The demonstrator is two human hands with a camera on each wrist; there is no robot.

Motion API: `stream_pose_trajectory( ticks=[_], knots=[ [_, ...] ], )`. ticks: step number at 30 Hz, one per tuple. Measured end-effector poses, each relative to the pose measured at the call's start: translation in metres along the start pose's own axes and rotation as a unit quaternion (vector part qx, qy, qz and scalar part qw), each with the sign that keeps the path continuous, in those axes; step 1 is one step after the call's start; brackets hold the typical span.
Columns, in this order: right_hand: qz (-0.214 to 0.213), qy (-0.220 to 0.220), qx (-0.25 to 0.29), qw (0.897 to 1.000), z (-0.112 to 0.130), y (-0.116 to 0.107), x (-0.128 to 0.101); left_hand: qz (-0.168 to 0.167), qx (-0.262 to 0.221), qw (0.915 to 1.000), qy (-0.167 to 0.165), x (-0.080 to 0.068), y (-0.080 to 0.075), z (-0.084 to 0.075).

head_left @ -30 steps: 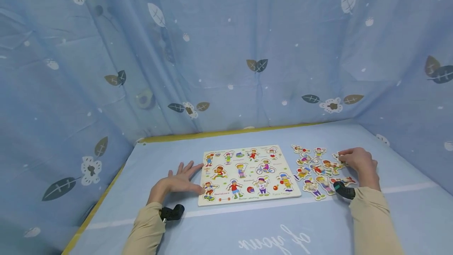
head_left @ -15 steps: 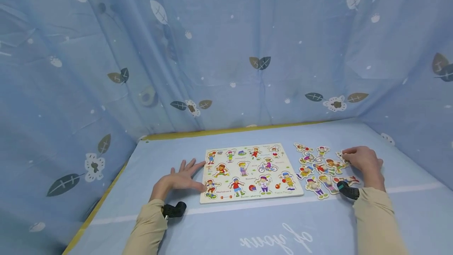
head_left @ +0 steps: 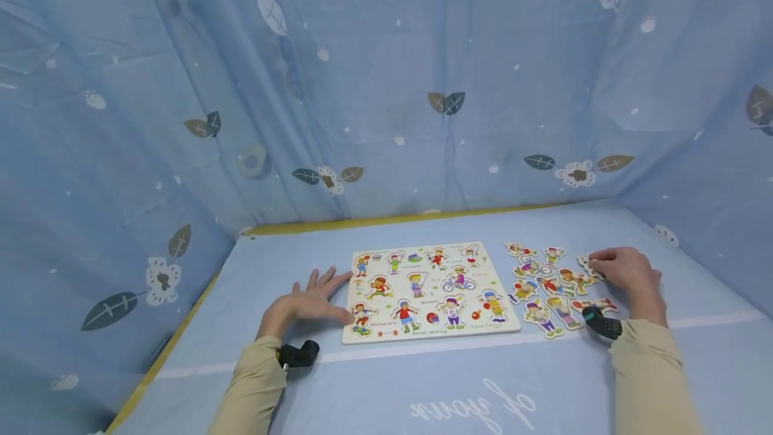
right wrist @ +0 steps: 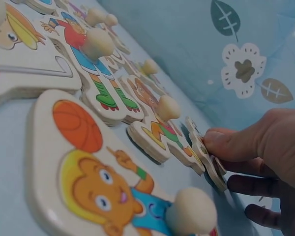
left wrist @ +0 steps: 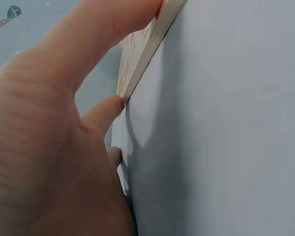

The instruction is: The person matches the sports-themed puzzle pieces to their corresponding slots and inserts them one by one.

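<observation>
"Wooden pc [right wrist: 212,172]: where re R hand [head_left: 628,278]?"
"In it, pinched, just right of other pcs [head_left: 551,286]."
"L hand [head_left: 311,298]?"
"Fingers spread, touching board [head_left: 398,297] at left edge."

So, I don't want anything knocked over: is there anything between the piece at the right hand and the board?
Yes: several loose pieces lie there, knobs up, in the sideways path from the piece to the board. Nothing visible separates the right hand from its piece.
</observation>
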State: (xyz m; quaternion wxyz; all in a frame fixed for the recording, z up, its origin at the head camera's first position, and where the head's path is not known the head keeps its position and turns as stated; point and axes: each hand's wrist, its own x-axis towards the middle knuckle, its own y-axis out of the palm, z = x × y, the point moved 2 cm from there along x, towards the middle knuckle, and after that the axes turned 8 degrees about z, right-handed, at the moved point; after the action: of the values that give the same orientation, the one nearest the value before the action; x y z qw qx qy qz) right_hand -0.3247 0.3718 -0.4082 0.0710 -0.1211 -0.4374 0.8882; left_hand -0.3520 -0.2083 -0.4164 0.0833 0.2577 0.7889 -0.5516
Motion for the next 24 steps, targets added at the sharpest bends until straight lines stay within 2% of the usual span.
stream_pose_trajectory(
  ticks=[14, 24],
  knots=[
    [-0.001, -0.010, -0.003, 1.000, -0.0035, -0.0016, 0.0005, 0.005, 0.003, 0.9998, 0.019, -0.0049, -0.0033, 0.0017],
    [-0.037, 0.011, 0.022, 0.999, -0.0040, -0.0033, -0.0002, 0.000, 0.005, 0.9999, 0.014, -0.0026, -0.0017, 0.0007]
  ],
)
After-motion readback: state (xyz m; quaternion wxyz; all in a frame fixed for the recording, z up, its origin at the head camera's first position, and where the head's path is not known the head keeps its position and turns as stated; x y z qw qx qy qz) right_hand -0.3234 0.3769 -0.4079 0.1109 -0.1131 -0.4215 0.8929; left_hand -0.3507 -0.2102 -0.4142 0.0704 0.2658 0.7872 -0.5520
